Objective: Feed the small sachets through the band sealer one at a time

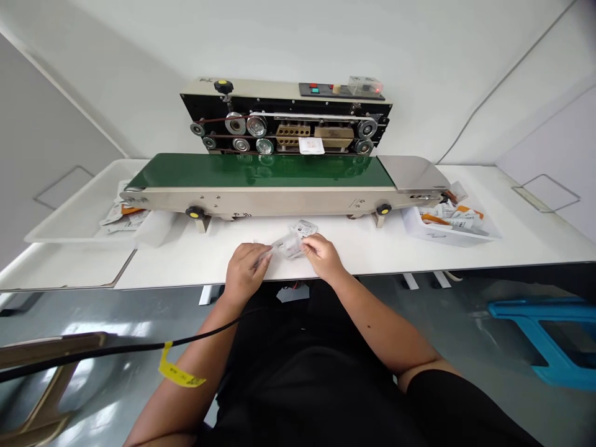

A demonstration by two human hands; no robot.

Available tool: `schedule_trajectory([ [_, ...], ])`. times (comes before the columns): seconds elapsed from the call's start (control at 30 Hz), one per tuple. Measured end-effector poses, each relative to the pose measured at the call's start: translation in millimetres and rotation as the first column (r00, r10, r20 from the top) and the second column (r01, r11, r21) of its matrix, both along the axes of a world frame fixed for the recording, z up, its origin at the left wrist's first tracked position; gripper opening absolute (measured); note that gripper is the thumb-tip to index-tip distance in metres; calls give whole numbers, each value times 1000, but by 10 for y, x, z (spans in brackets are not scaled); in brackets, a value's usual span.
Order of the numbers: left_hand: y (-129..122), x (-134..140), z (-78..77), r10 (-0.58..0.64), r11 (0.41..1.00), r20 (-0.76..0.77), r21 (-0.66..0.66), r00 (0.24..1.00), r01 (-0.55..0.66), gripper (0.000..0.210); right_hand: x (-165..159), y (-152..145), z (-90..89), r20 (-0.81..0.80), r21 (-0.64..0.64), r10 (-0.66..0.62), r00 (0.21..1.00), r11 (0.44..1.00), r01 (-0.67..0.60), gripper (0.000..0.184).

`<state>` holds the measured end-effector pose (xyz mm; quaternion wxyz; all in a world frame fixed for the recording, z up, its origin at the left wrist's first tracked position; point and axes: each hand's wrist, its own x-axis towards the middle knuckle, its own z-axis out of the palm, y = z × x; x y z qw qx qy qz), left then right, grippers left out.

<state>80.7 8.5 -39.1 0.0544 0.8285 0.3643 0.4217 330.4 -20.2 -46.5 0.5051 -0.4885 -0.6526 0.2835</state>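
Observation:
Between my hands, low over the front of the white table, is a small clear plastic packet (pixel 287 247) with printing on it. The fingers and thumb of my left hand (pixel 243 270) are closed on its left side. My right hand (pixel 325 256) pinches its right edge between thumb and forefinger. Just behind, a silvery printed sachet (pixel 305 228) lies on the table, partly overlapped by the packet. Beyond stands a band sealing machine (pixel 288 93) with a green conveyor belt (pixel 261 171). A white printed sachet (pixel 311 146) hangs upright in its sealing band, above the belt.
At the left, a white tray (pixel 60 223) holds several white and orange sachets (pixel 123 214). A white bin (pixel 451 234) at the right holds more sachets. A black cable (pixel 139 349) with a yellow tag crosses my left forearm. A blue stool (pixel 544 329) stands at the right.

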Motion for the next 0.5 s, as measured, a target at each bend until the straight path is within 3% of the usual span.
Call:
schedule_trajectory([
  [0.13, 41, 60, 13, 31, 995, -125, -92, 992, -43, 32, 14, 58, -33, -420, -224, -150, 895, 973, 58, 40],
  [0.2, 44, 93, 19, 5, 991, -216, -132, 976, -34, 39, 9, 43, -22, -482, -246, -188, 856, 967, 74, 43],
  [0.3, 28, 125, 24, -8, 984, -312, -171, 950, -48, 48, 89, -13, 82, -454, -209, -180, 873, 974, 92, 42],
  [0.4, 11, 128, 34, -21, 981, -346, -188, 938, -47, 49, 378, 18, 390, -388, -83, -221, 895, 975, 205, 36],
  [0.5, 5, 120, 51, -29, 982, -356, -184, 934, -40, 48, 890, 242, 900, -432, 37, -293, 853, 939, 342, 33],
])
